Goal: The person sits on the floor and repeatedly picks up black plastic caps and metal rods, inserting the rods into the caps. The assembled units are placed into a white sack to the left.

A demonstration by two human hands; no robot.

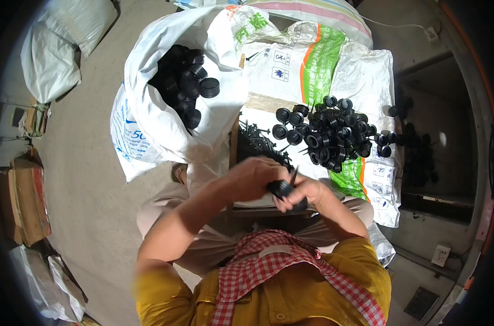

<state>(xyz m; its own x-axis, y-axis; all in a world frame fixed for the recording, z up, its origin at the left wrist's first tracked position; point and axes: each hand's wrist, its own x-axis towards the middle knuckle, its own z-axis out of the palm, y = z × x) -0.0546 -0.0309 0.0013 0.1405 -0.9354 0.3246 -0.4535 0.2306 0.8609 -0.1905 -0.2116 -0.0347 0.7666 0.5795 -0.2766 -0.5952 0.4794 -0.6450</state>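
Observation:
My right hand (pixel 308 191) has its fingers wrapped round a round black plastic cap (pixel 280 188). A thin, pointed black stem (pixel 294 176) sticks up beside the thumb. My left hand (pixel 258 173) is curled just above and against the cap, slightly blurred. Its fingertips are hidden, so what it grips does not show. Beyond the left hand lies a heap of thin black stems (pixel 255 142) in a shallow tray. To the right, a pile of black caps with stems (pixel 334 133) rests on a flattened white and green sack (pixel 366 81).
An open white sack (pixel 141 108) full of round black caps (pixel 187 84) stands at the left. More black pieces (pixel 418 152) lie in shadow at the far right. A cardboard box (pixel 29 201) and white bags (pixel 51 65) stand along the left side.

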